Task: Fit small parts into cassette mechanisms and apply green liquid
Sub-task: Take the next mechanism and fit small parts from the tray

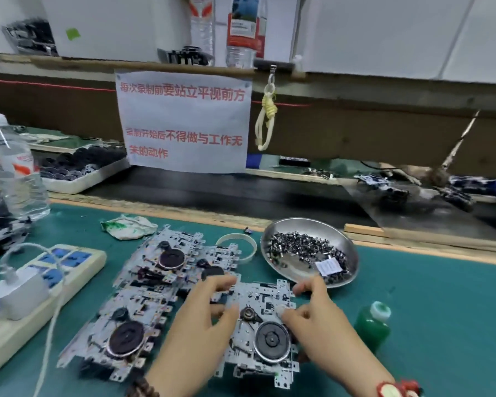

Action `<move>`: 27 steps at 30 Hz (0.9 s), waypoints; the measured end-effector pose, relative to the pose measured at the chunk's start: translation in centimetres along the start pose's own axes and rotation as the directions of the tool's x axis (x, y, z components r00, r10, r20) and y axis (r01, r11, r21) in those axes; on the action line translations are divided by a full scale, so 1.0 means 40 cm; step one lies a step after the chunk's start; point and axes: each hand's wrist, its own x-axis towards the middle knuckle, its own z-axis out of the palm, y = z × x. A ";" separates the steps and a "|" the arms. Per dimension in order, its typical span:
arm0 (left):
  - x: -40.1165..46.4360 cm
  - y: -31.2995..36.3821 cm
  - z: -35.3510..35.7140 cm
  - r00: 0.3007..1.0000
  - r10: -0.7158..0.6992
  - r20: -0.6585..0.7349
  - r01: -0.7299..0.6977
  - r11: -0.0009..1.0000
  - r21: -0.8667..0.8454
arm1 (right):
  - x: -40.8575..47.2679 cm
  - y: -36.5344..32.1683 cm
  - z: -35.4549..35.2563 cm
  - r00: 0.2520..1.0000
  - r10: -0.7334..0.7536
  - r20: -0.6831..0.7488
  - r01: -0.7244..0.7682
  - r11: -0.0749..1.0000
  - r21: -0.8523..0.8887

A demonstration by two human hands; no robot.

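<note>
A metal cassette mechanism (pixel 265 336) with a black flywheel lies on the green mat in front of me. My left hand (pixel 204 319) grips its left edge, fingers curled over the top. My right hand (pixel 315 313) holds its right side, with fingertips on the plate near a small brass gear. Several more mechanisms (pixel 155 285) are stacked in rows to the left. A steel bowl (pixel 298 230) of small dark metal parts sits behind my right hand. To the right stands a small bottle of green liquid (pixel 372 325) with a white cap.
A power strip (pixel 78 267) with a white charger and cable lies at the left. A water bottle (pixel 15 167) stands far left. A green-stained rag (pixel 126 226) and a tape ring (pixel 236 247) lie behind the stack. A dark conveyor belt (pixel 226 190) runs beyond the mat.
</note>
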 end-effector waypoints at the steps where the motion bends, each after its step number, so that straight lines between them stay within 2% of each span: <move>1: 0.002 -0.009 0.024 1.000 -0.014 0.017 0.014 1.000 0.007 | -0.002 0.016 -0.005 1.000 0.010 0.000 -0.010 0.999 -0.043; 6: 0.000 -0.046 0.081 0.996 -0.075 0.053 0.073 0.996 0.041 | -0.003 0.054 -0.008 0.999 0.036 -0.030 -0.040 0.986 -0.159; 11: 0.009 -0.062 0.080 0.998 -0.052 0.029 0.050 0.997 0.059 | -0.007 0.047 -0.017 0.997 0.046 -0.062 -0.059 0.973 -0.222; 14: 0.012 -0.063 0.077 0.999 -0.037 0.012 0.037 0.998 0.047 | -0.021 0.025 -0.024 0.996 0.003 -0.085 -0.033 0.935 -0.354; 17: 0.012 -0.065 0.085 1.000 -0.022 -0.015 0.023 0.999 0.042 | -0.053 -0.019 -0.040 0.995 -0.084 -0.046 0.054 0.891 -0.451; 19: 0.011 -0.067 0.092 0.999 -0.029 -0.022 0.029 0.999 0.031 | -0.079 -0.060 -0.081 0.984 -0.176 -0.035 0.147 0.905 -0.399; 22: 0.014 -0.070 0.099 0.998 -0.037 -0.059 0.039 0.999 0.035 | -0.072 -0.114 -0.196 0.958 -0.275 -0.079 0.264 0.956 -0.128; 24: 0.017 -0.070 0.108 0.995 -0.026 -0.094 0.030 0.999 0.041 | -0.030 -0.133 -0.293 0.929 -0.330 -0.168 0.341 0.939 0.044; 26: 0.018 -0.070 0.122 0.993 -0.018 -0.118 0.024 0.999 0.043 | 0.043 -0.124 -0.363 0.932 -0.292 -0.216 0.325 0.936 0.135; 27: 0.018 -0.070 0.131 0.992 -0.009 -0.124 0.014 0.999 0.046 | 0.086 -0.106 -0.380 0.945 -0.259 -0.198 0.284 0.953 0.109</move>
